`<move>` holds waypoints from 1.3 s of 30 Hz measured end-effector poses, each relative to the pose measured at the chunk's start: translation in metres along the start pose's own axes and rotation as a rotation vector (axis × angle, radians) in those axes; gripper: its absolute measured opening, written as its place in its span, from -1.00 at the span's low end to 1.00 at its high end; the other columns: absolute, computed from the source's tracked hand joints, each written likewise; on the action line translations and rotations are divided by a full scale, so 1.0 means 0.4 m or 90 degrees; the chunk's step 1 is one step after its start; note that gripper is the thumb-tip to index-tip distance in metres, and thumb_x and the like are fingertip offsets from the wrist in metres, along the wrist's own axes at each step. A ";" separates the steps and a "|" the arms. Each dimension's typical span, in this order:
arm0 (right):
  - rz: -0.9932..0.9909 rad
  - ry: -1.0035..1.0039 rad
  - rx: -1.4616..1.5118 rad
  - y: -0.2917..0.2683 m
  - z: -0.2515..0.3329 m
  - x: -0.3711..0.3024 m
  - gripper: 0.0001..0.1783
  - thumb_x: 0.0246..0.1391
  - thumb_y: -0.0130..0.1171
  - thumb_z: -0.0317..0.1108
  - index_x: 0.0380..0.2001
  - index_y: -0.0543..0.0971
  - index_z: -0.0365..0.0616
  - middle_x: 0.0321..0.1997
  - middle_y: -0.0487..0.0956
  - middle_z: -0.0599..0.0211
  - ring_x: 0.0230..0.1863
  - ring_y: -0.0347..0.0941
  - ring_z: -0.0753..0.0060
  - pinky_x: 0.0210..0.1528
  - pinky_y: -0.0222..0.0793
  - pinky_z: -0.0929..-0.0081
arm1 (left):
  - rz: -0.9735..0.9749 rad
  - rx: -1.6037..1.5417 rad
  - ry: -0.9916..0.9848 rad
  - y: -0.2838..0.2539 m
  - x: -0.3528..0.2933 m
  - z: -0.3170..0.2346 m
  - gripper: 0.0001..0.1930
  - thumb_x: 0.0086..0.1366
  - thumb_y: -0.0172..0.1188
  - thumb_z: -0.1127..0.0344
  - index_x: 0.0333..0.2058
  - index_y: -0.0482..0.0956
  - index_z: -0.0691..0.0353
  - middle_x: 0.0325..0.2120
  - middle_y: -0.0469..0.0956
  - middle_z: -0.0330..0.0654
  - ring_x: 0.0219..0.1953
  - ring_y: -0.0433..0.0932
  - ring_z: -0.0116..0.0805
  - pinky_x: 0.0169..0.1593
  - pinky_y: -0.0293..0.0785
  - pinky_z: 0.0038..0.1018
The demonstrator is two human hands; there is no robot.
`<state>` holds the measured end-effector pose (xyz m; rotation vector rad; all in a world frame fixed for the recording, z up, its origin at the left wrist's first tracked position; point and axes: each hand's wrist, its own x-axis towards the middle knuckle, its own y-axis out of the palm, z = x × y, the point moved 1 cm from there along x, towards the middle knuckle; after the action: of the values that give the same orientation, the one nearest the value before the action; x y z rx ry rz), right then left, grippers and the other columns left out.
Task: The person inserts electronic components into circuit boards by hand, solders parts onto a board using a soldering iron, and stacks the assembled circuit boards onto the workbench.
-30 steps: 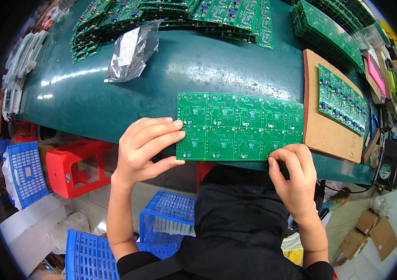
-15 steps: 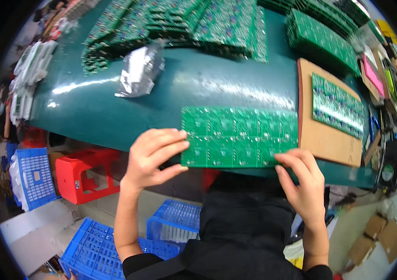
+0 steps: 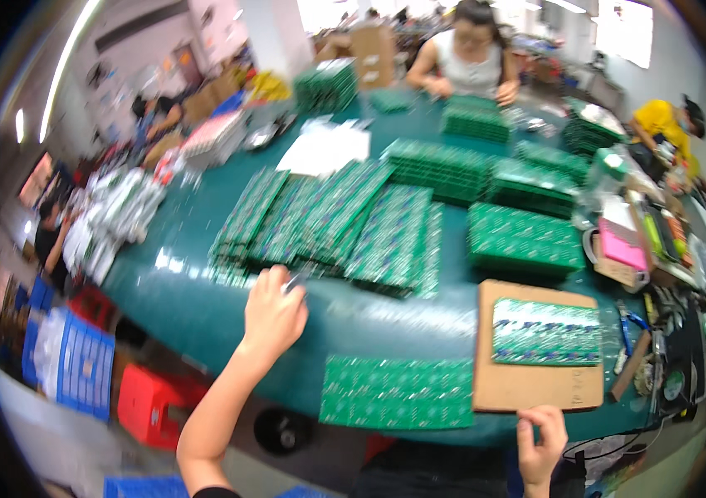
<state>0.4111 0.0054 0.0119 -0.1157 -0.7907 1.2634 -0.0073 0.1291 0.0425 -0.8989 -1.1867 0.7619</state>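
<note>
My left hand (image 3: pixel 276 311) reaches over the table just in front of the fanned stacks of populated circuit boards (image 3: pixel 328 220). Its fingers are closed; a small shiny grey bit shows beside them, too blurred to name. A bare green circuit board panel (image 3: pixel 398 392) lies flat near the table's front edge, touched by neither hand. My right hand (image 3: pixel 542 436) hovers at that edge, below the cardboard pad (image 3: pixel 539 398), with fingers curled and nothing visible in them. On the pad rests a circuit board panel with parts on it (image 3: pixel 546 332).
Blocks of stacked green boards (image 3: pixel 523 236) stand behind the pad. Pliers with blue handles (image 3: pixel 631 324) and a pink pad (image 3: pixel 622 245) lie at the right. White packets (image 3: pixel 124 207) are heaped at the left. A red stool (image 3: pixel 149 407) stands below. A co-worker (image 3: pixel 473 62) sits across the table.
Both hands have let go of the bare board panel, which now lies on the table. My left hand has moved forward to where the clear bag lay. The view has tilted up.
</note>
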 end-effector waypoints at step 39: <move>-0.116 -0.080 0.095 -0.039 -0.123 -0.042 -0.79 -0.17 0.29 -0.62 -0.38 0.67 -0.16 -0.43 0.57 0.29 -0.46 0.53 0.32 -0.45 0.47 0.48 | 0.162 -0.189 -0.234 0.079 -0.082 0.206 -0.85 0.02 0.35 0.36 -0.42 0.64 0.27 -0.32 0.60 0.05 -0.22 0.57 0.16 -0.14 0.48 -0.10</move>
<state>0.4512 0.0020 -0.0243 0.1552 -0.7924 1.1599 -0.0960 0.1296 0.0107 -1.2062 -1.5560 1.0024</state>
